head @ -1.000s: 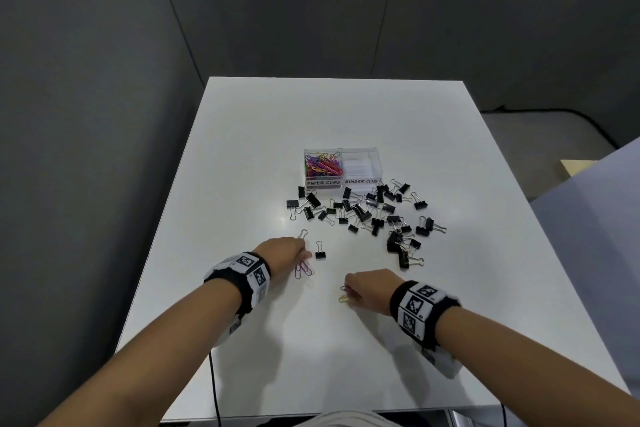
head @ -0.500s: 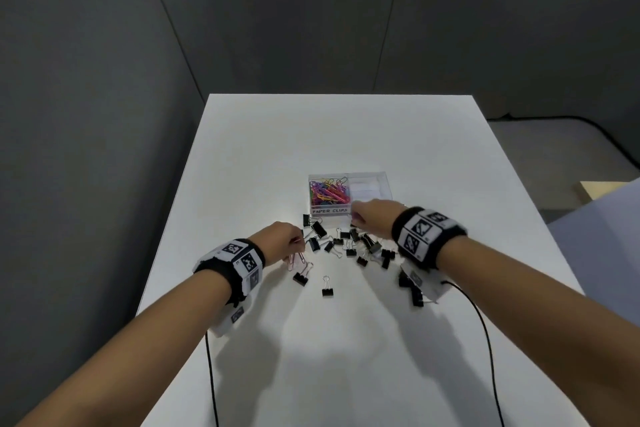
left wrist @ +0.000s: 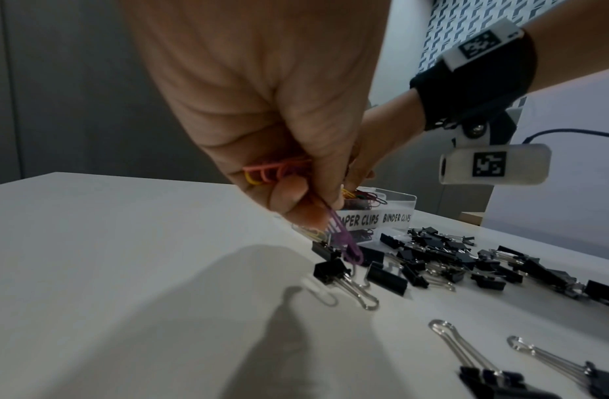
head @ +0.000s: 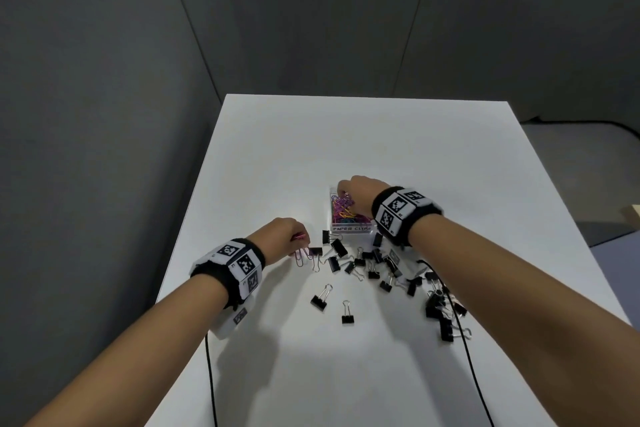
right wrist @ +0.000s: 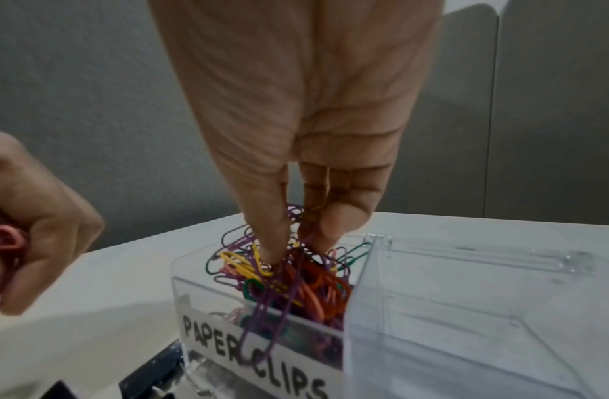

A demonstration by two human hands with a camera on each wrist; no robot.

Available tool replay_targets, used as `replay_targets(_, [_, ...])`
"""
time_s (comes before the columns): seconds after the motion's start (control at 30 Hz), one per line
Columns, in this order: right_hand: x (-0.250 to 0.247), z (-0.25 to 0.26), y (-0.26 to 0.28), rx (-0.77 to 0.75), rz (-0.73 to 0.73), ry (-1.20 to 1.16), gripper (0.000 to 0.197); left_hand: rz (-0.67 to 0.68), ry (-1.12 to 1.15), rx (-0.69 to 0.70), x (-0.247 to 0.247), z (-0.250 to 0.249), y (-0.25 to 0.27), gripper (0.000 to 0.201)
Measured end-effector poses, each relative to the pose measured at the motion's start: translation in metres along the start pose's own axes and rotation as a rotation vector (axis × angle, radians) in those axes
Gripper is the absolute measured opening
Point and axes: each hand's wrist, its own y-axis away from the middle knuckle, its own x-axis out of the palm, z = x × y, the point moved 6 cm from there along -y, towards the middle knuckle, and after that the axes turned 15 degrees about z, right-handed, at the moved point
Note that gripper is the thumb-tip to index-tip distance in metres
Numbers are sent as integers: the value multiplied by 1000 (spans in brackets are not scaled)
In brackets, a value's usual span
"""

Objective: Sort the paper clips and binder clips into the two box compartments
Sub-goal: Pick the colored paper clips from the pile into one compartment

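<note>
Filling the left compartment of the clear box (right wrist: 466, 310), colored paper clips (right wrist: 296, 283) tangle under the right hand (head: 356, 189), whose fingertips pinch a few. Nearer the bench's (head: 346, 135) front edge, the left hand (left wrist: 261, 108) grips more, one purple clip dangling lengthwise. Black binder clips (head: 381, 267) lie scattered before the box.

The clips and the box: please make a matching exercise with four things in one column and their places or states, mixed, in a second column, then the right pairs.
1. left hand
2. right hand
3. binder clips
4. binder clips compartment

a. holds no clips
b. scattered on the table
c. pinches a purple paper clip
d. fingers down in the paper clips compartment

Pairs: 1-c, 2-d, 3-b, 4-a
</note>
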Motion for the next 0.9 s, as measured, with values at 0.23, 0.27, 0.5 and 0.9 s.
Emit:
replay_targets(0.23, [9, -1, 2, -10, -85, 118, 34, -42, 6, 30, -6, -2, -5, 20])
replay_targets(0.27, [11, -1, 3, -12, -122, 167, 34, -58, 8, 43, -8, -6, -5, 20])
replay_targets(0.5, [21, -9, 2, -37, -217, 227, 28, -195, 63, 128, -28, -30, -8, 16])
replay_targets(0.9, [38, -16, 55, -271, -198, 159, 10, -313, 37, 155, -45, -48, -22, 20])
